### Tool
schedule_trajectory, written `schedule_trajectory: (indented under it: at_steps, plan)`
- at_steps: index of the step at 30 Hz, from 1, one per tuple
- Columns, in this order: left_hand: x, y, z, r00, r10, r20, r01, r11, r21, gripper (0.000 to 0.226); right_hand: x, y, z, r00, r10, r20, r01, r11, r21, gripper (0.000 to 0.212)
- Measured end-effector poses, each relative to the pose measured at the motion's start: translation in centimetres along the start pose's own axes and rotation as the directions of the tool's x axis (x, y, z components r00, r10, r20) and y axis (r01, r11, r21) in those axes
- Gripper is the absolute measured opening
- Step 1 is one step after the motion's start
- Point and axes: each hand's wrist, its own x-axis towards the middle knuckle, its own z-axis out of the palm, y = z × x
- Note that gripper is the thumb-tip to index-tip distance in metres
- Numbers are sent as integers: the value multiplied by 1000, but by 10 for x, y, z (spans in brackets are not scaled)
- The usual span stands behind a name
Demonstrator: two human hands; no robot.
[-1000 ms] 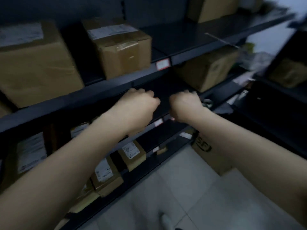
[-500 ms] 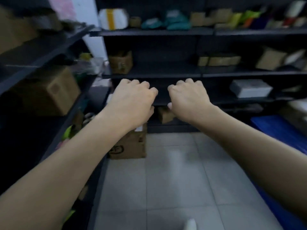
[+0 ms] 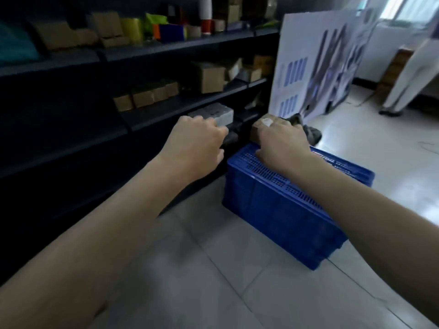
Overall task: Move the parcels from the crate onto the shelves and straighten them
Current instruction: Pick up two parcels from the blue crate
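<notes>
Tiled floor (image 3: 213, 276), blue crate (image 3: 273, 210), brown parcel (image 3: 260, 126) just beyond right grip (image 3: 282, 144)

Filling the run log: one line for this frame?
stage: at crate | left hand: curled, empty | right hand: curled over crate, by parcel, grip unclear

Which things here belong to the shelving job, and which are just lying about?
Belongs to the job: blue crate; brown parcel at its far end, beside the right hand; left hand; dark shelves; grey parcel on a shelf.
Just lying about: white poster board leaning beside the shelves; coloured boxes on the top shelf; tiled floor.
</notes>
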Motion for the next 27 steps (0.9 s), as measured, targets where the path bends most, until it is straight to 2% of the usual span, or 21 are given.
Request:
schedule_trajectory:
  at_steps: [3,6,9,17,22,27]
  plan:
    - [64,5,23,997,79,-22,-80,995,-65,37,33,45,21,994,110,24,-109,994,-19,4]
    - [123,-1,52,991,123,-43,-127,987,-100,34,70,78,45,981,189,41,-189,982,1,22]
    - [179,-10,81,987,158,-36,-162,975,-150,32,114,103,69,960,270,69,-277,954,113,31]
    - [336,-50,143,965,250,-74,-261,930,-260,35,236,154,116,877,468,107,-480,860,174,33]
    - [426,-46,195,956,293,-23,-283,900,-330,38,295,190,155,832,533,155,-555,803,216,35]
    - [521,-28,247,951,304,63,-264,900,-345,37,369,246,209,818,536,209,-575,780,247,34]
